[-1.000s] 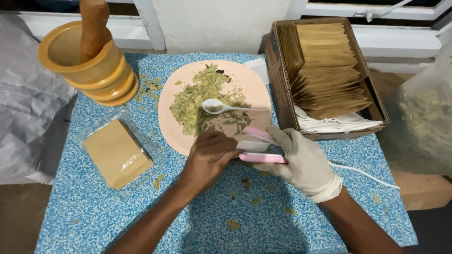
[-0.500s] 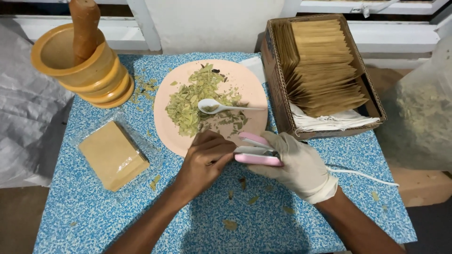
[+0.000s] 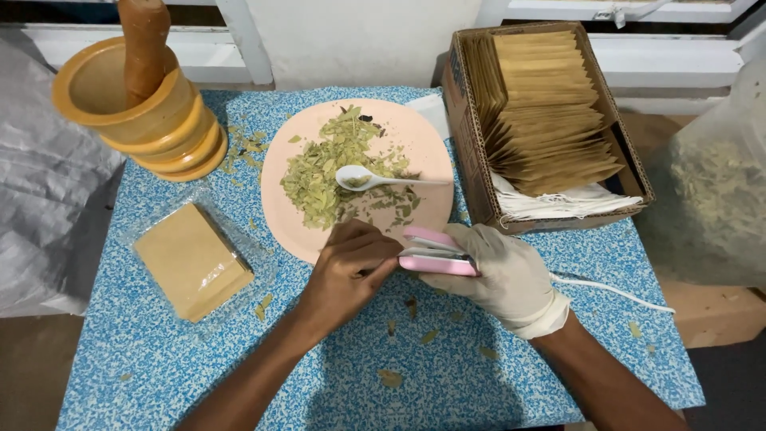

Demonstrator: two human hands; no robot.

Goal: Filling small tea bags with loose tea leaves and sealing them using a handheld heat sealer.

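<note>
Head view showed your gloved right hand [image 3: 499,275] clamped on the light, rigid pink sealer [image 3: 435,259] while your left hand [image 3: 347,271] pinched something hidden, probably flimsy, at its mouth.

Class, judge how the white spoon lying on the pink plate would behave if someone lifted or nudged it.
The white spoon looks thin and plastic, so probably light. Its bowl seems to hold crumbs that may spill if tipped. Resting on loose dried leaves, it would likely slide easily.

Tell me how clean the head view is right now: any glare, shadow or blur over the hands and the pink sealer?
Head view: even light, no glare on the pink sealer; left hand and gloved right hand look sharp, without motion blur; a soft shadow lies on the blue tablecloth beneath the forearms; the clear bag of leaves at the right edge looks hazy.
</note>
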